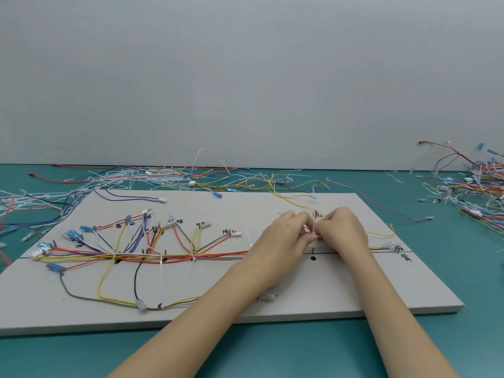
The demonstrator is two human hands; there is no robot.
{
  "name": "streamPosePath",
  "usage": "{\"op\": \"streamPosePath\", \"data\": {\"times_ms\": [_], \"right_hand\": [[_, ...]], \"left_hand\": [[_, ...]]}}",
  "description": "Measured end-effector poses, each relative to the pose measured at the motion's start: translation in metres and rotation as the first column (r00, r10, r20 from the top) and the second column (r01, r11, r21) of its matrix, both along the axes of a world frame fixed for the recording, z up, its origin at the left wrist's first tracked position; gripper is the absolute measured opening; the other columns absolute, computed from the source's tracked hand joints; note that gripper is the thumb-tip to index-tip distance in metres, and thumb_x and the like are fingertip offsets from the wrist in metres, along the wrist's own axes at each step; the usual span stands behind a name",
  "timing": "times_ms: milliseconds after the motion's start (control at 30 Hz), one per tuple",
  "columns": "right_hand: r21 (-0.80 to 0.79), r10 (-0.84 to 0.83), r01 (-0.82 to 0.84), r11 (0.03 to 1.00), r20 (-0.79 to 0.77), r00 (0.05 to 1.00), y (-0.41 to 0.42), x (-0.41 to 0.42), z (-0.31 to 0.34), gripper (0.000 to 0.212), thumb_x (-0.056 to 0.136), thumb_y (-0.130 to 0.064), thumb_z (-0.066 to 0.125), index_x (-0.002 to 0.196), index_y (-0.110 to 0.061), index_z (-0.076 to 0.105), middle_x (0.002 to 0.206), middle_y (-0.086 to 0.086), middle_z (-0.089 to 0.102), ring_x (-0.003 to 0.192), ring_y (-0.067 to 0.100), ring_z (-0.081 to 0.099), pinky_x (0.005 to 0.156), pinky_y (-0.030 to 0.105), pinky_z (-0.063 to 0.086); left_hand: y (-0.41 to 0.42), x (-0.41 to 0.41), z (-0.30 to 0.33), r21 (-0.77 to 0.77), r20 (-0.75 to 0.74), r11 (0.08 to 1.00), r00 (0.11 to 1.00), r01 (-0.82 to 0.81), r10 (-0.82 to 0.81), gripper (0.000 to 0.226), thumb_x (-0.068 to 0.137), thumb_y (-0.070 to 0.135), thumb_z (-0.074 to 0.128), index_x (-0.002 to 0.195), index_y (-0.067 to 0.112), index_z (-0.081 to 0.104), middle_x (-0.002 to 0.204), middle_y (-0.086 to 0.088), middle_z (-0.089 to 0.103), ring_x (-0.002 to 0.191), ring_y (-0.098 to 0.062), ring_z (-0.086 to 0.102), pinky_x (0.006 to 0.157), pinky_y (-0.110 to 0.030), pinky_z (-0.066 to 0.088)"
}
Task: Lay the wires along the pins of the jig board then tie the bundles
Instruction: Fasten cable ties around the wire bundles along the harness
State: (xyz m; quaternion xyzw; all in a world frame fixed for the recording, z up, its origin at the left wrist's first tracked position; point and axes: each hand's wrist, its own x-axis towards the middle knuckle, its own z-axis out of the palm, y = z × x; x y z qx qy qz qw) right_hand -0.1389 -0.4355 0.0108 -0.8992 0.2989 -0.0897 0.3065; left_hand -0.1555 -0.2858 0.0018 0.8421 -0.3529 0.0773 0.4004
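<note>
Two bare forearms reach in from the near edge over a smooth teal table (272,350). On it lies the jig board (341,285), a flat, pale grey rectangular slab with a thick matte edge, black handwritten marks and short dark pins.

Along its middle runs the wire bundle (177,257), thin glossy strands in red, yellow, orange and black, cinched at intervals by white plastic cable ties. Branches fan toward the far left, each ending in a small translucent blue or clear connector; a yellow and a dark loop sag toward the near edge.

At the right half of the board the left hand (281,238) and the right hand (341,230) meet, fingertips pressed close together, fingers curled and pinching a thin white cable tie (314,222) that stands upright over the red and yellow wires.

Farther off, loose wires and white tie offcuts (131,177) litter the table along the far left, and a tangled heap of wires (474,192) lies at the far right. A plain grey wall (245,77) stands behind.
</note>
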Motion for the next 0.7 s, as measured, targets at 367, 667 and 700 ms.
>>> {"op": "streamPosePath", "data": {"times_ms": [367,667,700], "right_hand": [[0.327,-0.081,-0.082,0.941,0.455,0.887,0.002,-0.005,0.005,0.018,0.071,-0.022,0.066,0.054,-0.018,0.07,0.057,-0.01,0.069,0.052,0.004,0.053,0.055,0.026,0.04],[0.529,0.0,-0.327,0.783,0.526,0.85,0.001,-0.012,0.019,0.007,0.083,-0.013,0.064,0.089,-0.011,0.068,0.057,0.001,0.069,0.033,0.008,0.031,0.034,0.013,0.026],[0.539,0.012,-0.346,0.768,0.527,0.85,0.0,-0.013,0.021,0.011,0.084,-0.012,0.062,0.094,-0.013,0.067,0.059,0.002,0.069,0.033,0.008,0.034,0.034,0.013,0.027]], "left_hand": [[0.009,0.003,0.004,-0.017,-0.115,1.0,0.993,-0.009,0.007,0.031,0.085,0.025,0.07,0.1,0.028,0.043,0.078,0.011,0.059,0.069,-0.004,0.051,0.07,-0.03,0.045],[0.033,0.018,0.021,0.312,-0.116,0.947,0.987,-0.074,0.115,0.048,0.07,0.042,0.078,0.104,0.031,0.046,0.097,0.01,0.056,0.091,-0.013,0.052,0.077,-0.033,0.042],[0.038,0.02,0.024,0.355,-0.098,0.931,0.987,-0.088,0.13,0.049,0.068,0.046,0.079,0.102,0.031,0.047,0.097,0.012,0.055,0.091,-0.012,0.051,0.078,-0.033,0.039]]}}
